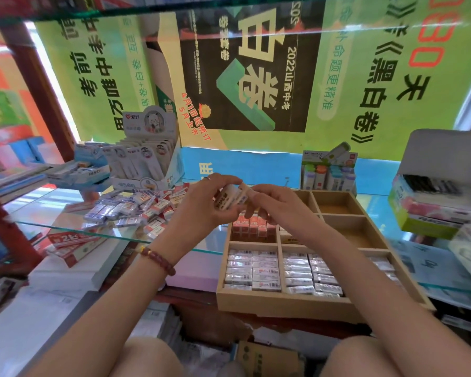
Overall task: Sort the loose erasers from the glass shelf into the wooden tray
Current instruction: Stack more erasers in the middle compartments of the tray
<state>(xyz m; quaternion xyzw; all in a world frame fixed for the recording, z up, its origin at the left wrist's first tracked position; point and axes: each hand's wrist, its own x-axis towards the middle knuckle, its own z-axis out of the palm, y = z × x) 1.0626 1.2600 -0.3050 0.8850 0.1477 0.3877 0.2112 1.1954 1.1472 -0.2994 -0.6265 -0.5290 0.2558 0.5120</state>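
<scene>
I've got both sets of fingers curled round a few blocky white erasers (229,199) mid-frame. My left hand (201,205) wraps them and my right hand (276,206) pinches the end, just above the wooden tray (283,300). Its upper-right compartments are open, the front ones packed. The glossy loose pile (136,210) sits left on the glass shelf (44,210), near its front edge.

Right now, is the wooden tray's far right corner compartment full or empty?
Empty. The far right corner compartment of the wooden tray shows only its bare floor; nothing lies in it.
</scene>
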